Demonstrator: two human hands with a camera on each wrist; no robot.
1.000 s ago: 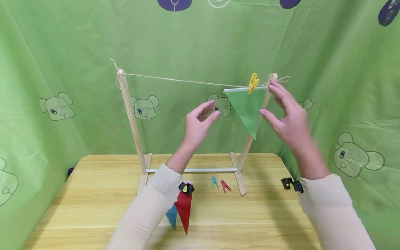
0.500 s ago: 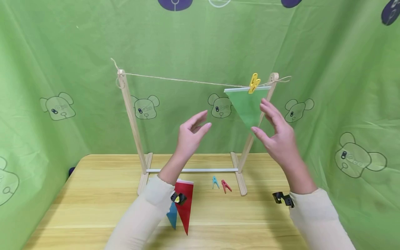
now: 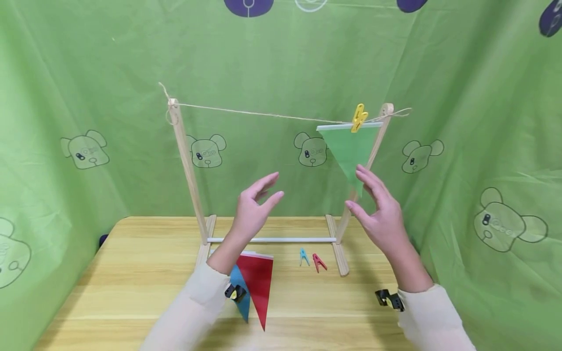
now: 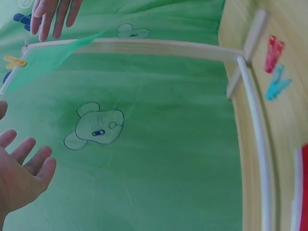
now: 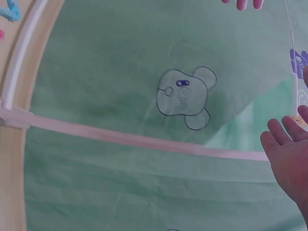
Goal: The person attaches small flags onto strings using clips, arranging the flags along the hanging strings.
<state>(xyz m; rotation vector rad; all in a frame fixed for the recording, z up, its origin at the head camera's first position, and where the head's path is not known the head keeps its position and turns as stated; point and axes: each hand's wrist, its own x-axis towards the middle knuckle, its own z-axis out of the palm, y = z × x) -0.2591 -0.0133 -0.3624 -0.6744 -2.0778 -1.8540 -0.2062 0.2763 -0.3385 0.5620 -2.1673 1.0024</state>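
A green triangular pennant hangs from the string near the right post, held there by a yellow clothespin. My right hand is in the air just below and right of the pennant, thumb and fingers apart, holding nothing. To the left, my left hand is also raised and empty, its fingers relaxed, above the white crossbar. A red pennant overlaps a blue pennant on the table below the left hand. My left forearm covers part of the blue one.
The string runs between two wooden posts, the left post and the right post. A white crossbar joins their feet. A blue clothespin and a red clothespin lie on the wooden table. Green cloth surrounds the table.
Both hands have moved down and to the left, the right one away from beside the string's right end. The green pennant and yellow clothespin stay on the string.
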